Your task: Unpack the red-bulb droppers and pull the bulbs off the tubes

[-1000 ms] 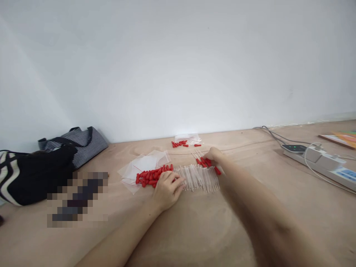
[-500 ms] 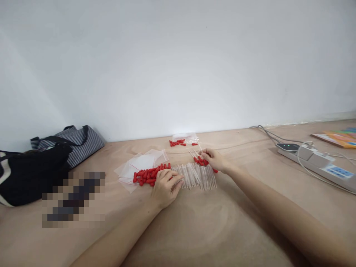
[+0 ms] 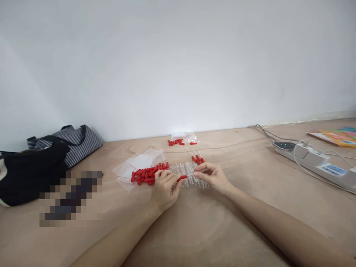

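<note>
My left hand (image 3: 164,186) pinches a small red rubber cap (image 3: 181,178) at its fingertips. My right hand (image 3: 211,177) pinches a thin clear tube (image 3: 190,174) whose end meets that cap. Both hands hover over a row of clear tubes (image 3: 187,171) lying on the wooden surface. A pile of loose red caps (image 3: 146,173) lies just left of my left hand, partly on clear plastic bags (image 3: 138,162). A few capped tubes (image 3: 197,158) rest behind the row.
A smaller group of red caps and a bag (image 3: 180,141) lies near the wall. A striped bag (image 3: 72,141) and a black bag (image 3: 30,172) sit at the left. A power strip (image 3: 317,163) with cables is at the right, coloured papers (image 3: 338,136) beyond it.
My right hand has drawn back from the capped tubes behind the row and come toward my left hand with a clear tube. My left hand now shows a red cap against it.
</note>
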`<move>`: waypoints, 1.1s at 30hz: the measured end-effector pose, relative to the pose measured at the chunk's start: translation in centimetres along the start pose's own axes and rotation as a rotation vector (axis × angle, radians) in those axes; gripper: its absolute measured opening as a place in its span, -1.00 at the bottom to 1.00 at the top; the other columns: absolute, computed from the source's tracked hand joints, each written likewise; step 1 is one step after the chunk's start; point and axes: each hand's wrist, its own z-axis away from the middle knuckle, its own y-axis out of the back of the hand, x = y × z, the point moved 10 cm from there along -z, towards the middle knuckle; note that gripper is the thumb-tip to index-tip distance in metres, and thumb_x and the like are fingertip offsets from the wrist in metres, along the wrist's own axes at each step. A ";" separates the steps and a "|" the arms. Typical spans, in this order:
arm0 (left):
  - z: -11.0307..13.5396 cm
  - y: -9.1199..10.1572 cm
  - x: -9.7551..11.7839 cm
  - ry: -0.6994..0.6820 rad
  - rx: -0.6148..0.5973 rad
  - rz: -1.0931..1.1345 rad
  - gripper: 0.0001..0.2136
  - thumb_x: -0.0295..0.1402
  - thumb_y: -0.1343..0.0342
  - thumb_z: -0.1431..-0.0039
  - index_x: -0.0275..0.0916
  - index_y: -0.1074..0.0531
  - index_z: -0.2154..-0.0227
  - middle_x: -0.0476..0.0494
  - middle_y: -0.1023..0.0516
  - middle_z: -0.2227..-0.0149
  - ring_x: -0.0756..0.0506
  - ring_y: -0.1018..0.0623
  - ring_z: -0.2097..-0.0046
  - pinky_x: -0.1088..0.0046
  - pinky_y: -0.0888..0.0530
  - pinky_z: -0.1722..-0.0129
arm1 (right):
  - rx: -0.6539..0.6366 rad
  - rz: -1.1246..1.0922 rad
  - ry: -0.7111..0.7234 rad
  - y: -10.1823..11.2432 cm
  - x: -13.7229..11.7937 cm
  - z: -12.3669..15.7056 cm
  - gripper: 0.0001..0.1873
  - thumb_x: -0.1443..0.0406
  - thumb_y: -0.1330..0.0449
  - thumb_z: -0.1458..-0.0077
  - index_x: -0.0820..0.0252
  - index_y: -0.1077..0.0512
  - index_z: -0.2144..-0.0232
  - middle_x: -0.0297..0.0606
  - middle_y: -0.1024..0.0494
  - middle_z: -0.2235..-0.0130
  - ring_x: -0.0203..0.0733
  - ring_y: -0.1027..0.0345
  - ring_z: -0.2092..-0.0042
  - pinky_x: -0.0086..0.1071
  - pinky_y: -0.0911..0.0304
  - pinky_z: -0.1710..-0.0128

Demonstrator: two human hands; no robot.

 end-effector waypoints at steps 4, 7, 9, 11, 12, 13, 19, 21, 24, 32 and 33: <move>-0.1 -0.1 -0.7 0.029 -0.022 -0.054 -0.87 -0.35 0.01 -0.12 -0.16 -0.44 0.36 0.00 -0.54 0.47 -0.08 -0.42 0.30 0.25 -0.13 0.16 | 0.136 0.501 0.363 2.1 -3.6 0.6 -0.77 0.11 -0.22 0.11 0.11 -0.45 0.41 -0.27 -0.53 0.35 -0.20 -0.33 0.26 -0.20 -0.08 0.15; -0.1 -0.5 -0.3 -0.002 -0.052 -0.048 -0.87 -0.35 0.01 -0.13 -0.15 -0.44 0.36 0.00 -0.54 0.46 -0.08 -0.42 0.30 0.25 -0.12 0.17 | 0.087 0.915 0.730 -1.0 -5.4 2.6 -0.87 0.21 -0.20 0.03 0.02 -0.44 0.35 -0.39 -0.53 0.34 -0.24 -0.30 0.22 -0.15 0.20 0.03; -0.1 -0.7 0.2 -0.032 -0.057 -0.035 -0.87 -0.36 0.01 -0.13 -0.15 -0.45 0.35 0.00 -0.55 0.45 -0.08 -0.41 0.30 0.24 -0.12 0.16 | 0.079 1.063 0.878 -2.8 -5.5 3.7 -0.89 0.32 -0.13 -0.04 0.02 -0.43 0.35 -0.45 -0.52 0.41 -0.31 -0.29 0.26 -0.19 0.26 0.03; 0.0 -0.7 0.7 -0.063 -0.043 -0.029 -0.86 -0.35 0.01 -0.13 -0.15 -0.44 0.30 -0.02 -0.56 0.41 -0.08 -0.41 0.28 0.24 -0.12 0.15 | 0.072 1.157 0.930 -4.0 -5.2 4.2 -0.83 0.39 -0.06 -0.07 0.04 -0.41 0.36 -0.47 -0.49 0.49 -0.35 -0.27 0.31 -0.23 0.27 0.05; 0.0 -0.6 0.9 -0.080 -0.035 -0.031 -0.85 -0.35 0.01 -0.13 -0.14 -0.44 0.28 -0.03 -0.56 0.40 -0.08 -0.41 0.27 0.24 -0.13 0.15 | 0.059 1.195 0.925 -4.4 -5.0 4.3 -0.80 0.41 -0.03 -0.08 0.04 -0.41 0.36 -0.46 -0.48 0.52 -0.35 -0.25 0.33 -0.24 0.27 0.05; 0.0 -0.6 1.1 -0.097 -0.029 -0.036 -0.84 -0.34 0.01 -0.14 -0.13 -0.44 0.27 -0.03 -0.56 0.39 -0.08 -0.42 0.27 0.24 -0.13 0.15 | 0.034 1.227 0.914 -4.8 -4.7 4.3 -0.79 0.41 -0.01 -0.09 0.04 -0.41 0.35 -0.45 -0.47 0.54 -0.35 -0.24 0.34 -0.24 0.27 0.05; -0.1 0.3 2.2 -0.260 0.020 -0.194 -0.87 -0.36 0.00 -0.14 -0.11 -0.45 0.41 0.07 -0.53 0.54 -0.03 -0.42 0.40 0.23 -0.12 0.15 | -0.121 1.270 0.805 -5.3 -3.7 4.0 -0.74 0.44 0.04 -0.09 0.07 -0.39 0.45 -0.43 -0.42 0.58 -0.34 -0.20 0.36 -0.28 0.31 0.06; -0.1 0.8 2.6 -0.317 0.047 -0.248 -0.87 -0.36 0.01 -0.14 -0.11 -0.44 0.42 0.09 -0.52 0.56 -0.02 -0.42 0.42 0.24 -0.12 0.15 | -0.137 1.256 0.783 -5.2 -3.7 3.8 -0.75 0.42 0.04 -0.10 0.10 -0.37 0.50 -0.43 -0.40 0.60 -0.34 -0.19 0.37 -0.27 0.30 0.07; 0.0 1.4 3.2 -0.388 0.065 -0.279 -0.87 -0.43 0.01 -0.13 -0.12 -0.42 0.41 0.10 -0.51 0.56 -0.02 -0.41 0.41 0.24 -0.10 0.15 | -0.142 1.228 0.795 -5.3 -4.3 3.7 -0.74 0.38 0.04 -0.11 0.14 -0.34 0.55 -0.42 -0.39 0.62 -0.33 -0.18 0.36 -0.22 0.32 0.07; 0.5 1.6 3.0 -0.426 0.071 -0.300 -0.81 -0.49 0.06 -0.13 -0.06 -0.41 0.38 0.15 -0.53 0.50 -0.01 -0.42 0.39 0.25 -0.10 0.15 | -0.203 1.091 0.706 -4.8 -4.5 3.0 -0.70 0.29 0.04 -0.12 0.18 -0.36 0.59 -0.38 -0.41 0.61 -0.29 -0.20 0.34 -0.15 0.35 0.05; 0.5 2.0 2.4 -0.399 0.084 -0.302 -0.80 -0.48 0.06 -0.13 -0.06 -0.42 0.38 0.14 -0.53 0.50 -0.01 -0.42 0.40 0.25 -0.11 0.16 | -0.208 1.080 0.670 -4.3 -4.3 2.7 -0.71 0.30 0.03 -0.12 0.17 -0.36 0.59 -0.38 -0.42 0.61 -0.29 -0.21 0.33 -0.15 0.36 0.04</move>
